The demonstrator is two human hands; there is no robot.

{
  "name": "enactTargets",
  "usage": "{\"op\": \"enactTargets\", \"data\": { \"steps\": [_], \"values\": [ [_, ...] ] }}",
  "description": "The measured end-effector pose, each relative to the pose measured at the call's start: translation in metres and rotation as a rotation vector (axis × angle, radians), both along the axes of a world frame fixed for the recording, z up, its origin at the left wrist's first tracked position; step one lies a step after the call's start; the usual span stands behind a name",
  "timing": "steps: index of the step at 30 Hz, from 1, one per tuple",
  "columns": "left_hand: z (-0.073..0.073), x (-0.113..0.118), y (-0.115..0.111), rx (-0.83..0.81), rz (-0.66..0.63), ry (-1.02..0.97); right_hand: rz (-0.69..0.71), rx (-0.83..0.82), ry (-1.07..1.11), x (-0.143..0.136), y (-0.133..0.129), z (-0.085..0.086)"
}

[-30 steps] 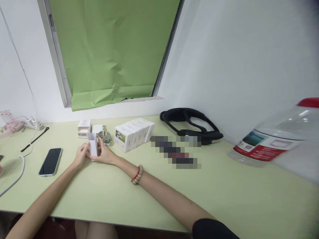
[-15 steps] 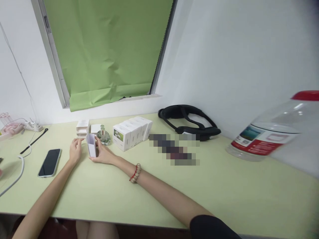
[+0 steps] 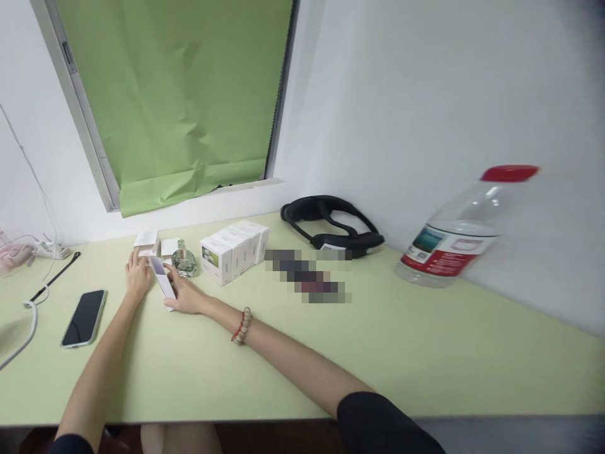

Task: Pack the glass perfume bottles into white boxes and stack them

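Observation:
My right hand (image 3: 185, 295) is closed around a small white carton (image 3: 164, 284), tilted, its open end facing up and away to the left. Just left of it, my left hand (image 3: 137, 277) has its fingers stretched out, at the front of a white box (image 3: 146, 239); whether they press on it I cannot tell. A clear glass bottle with a greenish tint (image 3: 183, 260) stands beyond my right hand, close to another white box (image 3: 168, 248). To the right, several white boxes with a green picture (image 3: 217, 265) form a row.
A phone (image 3: 84, 319) lies left of my left forearm, near a white cable (image 3: 29, 337) and a black strap (image 3: 55, 277). Black headgear (image 3: 331, 224) rests by the wall. A large red-capped plastic bottle (image 3: 442, 243) stands at the right. One patch of the table (image 3: 302, 366) is pixelated farther back.
The carton in my right hand has tipped over, its open end leaning left. My left hand has moved forward, fingers reaching out to the white box. The whole view has shifted.

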State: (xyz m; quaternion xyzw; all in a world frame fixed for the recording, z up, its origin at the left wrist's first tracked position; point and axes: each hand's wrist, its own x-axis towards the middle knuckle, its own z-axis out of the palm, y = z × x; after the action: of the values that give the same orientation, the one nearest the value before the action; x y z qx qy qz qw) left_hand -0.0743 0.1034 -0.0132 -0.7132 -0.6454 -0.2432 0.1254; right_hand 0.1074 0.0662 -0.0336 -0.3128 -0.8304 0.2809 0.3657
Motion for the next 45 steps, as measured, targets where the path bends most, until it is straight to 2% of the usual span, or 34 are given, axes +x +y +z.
{"op": "enactTargets", "data": {
  "steps": [3,6,10,15,18,21,24,28,30,32,35,38,42,45],
  "values": [
    [0.003,-0.002,0.007,-0.106,0.023,0.040,0.011,0.021,0.054,0.000,0.001,0.000],
    [0.006,-0.002,0.009,-0.170,0.040,0.061,-0.039,0.011,0.057,0.000,0.000,0.001],
    [0.008,-0.001,0.006,-0.113,0.045,0.090,-0.106,-0.018,0.101,0.002,-0.003,0.004],
    [0.011,-0.001,-0.002,-0.106,0.026,0.161,-0.125,-0.056,0.128,0.004,-0.006,0.006],
    [0.013,0.001,-0.006,-0.015,-0.006,0.135,-0.126,-0.057,0.145,0.007,-0.010,0.007],
    [0.011,0.001,-0.012,0.040,-0.105,0.160,-0.115,-0.064,0.163,0.011,-0.015,0.006],
    [0.006,0.000,-0.020,0.011,-0.270,0.256,-0.102,-0.095,0.178,0.012,-0.019,0.004],
    [-0.003,-0.001,-0.035,0.093,-0.435,0.265,-0.061,-0.200,0.324,0.009,-0.021,0.005],
    [-0.004,-0.001,-0.039,0.180,-0.415,0.211,-0.056,-0.244,0.399,0.008,-0.022,0.006],
    [-0.003,-0.002,-0.039,0.200,-0.342,0.164,-0.069,-0.277,0.426,0.008,-0.023,0.008],
    [-0.002,-0.007,-0.033,0.072,-0.247,0.130,-0.096,-0.303,0.438,0.009,-0.024,0.009],
    [0.000,-0.013,-0.030,-0.055,-0.220,0.119,-0.151,-0.288,0.462,0.011,-0.022,0.007],
    [0.010,-0.013,-0.038,-0.065,-0.187,0.192,-0.281,-0.231,0.451,0.016,-0.021,0.008],
    [0.020,-0.008,-0.049,-0.072,-0.124,0.232,-0.319,-0.236,0.447,0.020,-0.023,0.013]
  ]
}}
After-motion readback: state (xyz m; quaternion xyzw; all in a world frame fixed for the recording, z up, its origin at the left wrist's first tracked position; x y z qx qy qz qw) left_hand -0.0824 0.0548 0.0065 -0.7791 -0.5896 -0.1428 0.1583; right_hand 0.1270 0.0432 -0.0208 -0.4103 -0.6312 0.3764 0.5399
